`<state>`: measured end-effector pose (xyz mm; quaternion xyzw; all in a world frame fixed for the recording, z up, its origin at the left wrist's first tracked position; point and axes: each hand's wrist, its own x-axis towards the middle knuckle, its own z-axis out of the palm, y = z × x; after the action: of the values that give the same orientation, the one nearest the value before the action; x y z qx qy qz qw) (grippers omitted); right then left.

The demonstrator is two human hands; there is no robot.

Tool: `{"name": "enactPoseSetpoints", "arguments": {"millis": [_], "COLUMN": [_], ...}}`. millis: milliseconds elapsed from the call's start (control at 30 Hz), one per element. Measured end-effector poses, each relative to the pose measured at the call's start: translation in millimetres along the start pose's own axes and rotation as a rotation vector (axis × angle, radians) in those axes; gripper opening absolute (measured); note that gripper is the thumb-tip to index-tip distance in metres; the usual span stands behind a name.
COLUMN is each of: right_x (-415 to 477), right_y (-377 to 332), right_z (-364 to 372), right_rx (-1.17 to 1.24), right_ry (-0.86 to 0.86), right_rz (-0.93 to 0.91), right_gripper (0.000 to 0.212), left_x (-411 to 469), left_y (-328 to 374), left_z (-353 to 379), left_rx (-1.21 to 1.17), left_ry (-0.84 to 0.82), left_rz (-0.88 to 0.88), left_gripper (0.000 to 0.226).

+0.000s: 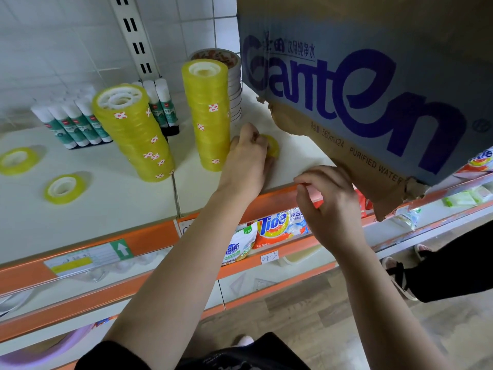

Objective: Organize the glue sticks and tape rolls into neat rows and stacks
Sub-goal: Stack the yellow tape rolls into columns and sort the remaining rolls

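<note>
The left hand [246, 161] lay on the white shelf [106, 209], and its fingers were curled round a small yellow tape roll [273, 146]. That roll lay flat on the shelf, just to the right of a tall straight stack [209, 116] of yellow tape. The right hand [328, 204] hung over the near orange edge of the shelf, with its fingers bent loosely and nothing seen in it. To the left stood a leaning stack [133, 132] of the same yellow tape. Behind it, near the far wall, the glue sticks [74, 121] stood in rows, with a few more [160, 102] to the right of them. Two loose rolls lay flat at the left of the shelf, one far [17, 160] and one nearer [65, 188]. A pile of white tape [234, 76] stood behind the straight stack. A big torn cardboard box [360, 89] filled the right side. Soap bags [274, 225] showed on the shelf below.
</note>
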<state>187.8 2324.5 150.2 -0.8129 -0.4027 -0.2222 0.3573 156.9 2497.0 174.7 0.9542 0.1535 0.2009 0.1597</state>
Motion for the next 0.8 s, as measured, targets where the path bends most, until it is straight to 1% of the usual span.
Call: {"name": "enactPoseSetpoints", "arguments": {"millis": [200,400,600,700,800], "right_x": [1.9,2.9,5.3,8.3,13.0], "right_y": [-0.3,-0.1,-1.9,-7.5,-18.1], "right_z": [0.8,0.4,-0.6,-0.2,3.5], "right_rx": [0.011,0.019,0.037,0.055,0.081], "right_ry": [-0.012,-0.031,-0.036,-0.031,-0.052], "right_rz": [0.009,0.023,0.013,0.019,0.014], "right_gripper": [0.015,0.017,0.016,0.016,0.022], "left_x": [-0.7,-2.8,-13.0,-22.2,-32.0], "left_y": [0.2,-0.1,8.0,15.8,17.4], "left_z": [-1.8,-1.6,-16.8,-38.9,-71.4], "left_rx": [-0.017,-0.042,-0.103,-0.150,-0.164], "left_ry": [-0.008,0.024,0.142,0.242,0.343], "left_rz": [-0.009,0.040,0.174,0.249,0.296], "left_gripper": [0.029,0.029,0.023,0.023,0.024]}}
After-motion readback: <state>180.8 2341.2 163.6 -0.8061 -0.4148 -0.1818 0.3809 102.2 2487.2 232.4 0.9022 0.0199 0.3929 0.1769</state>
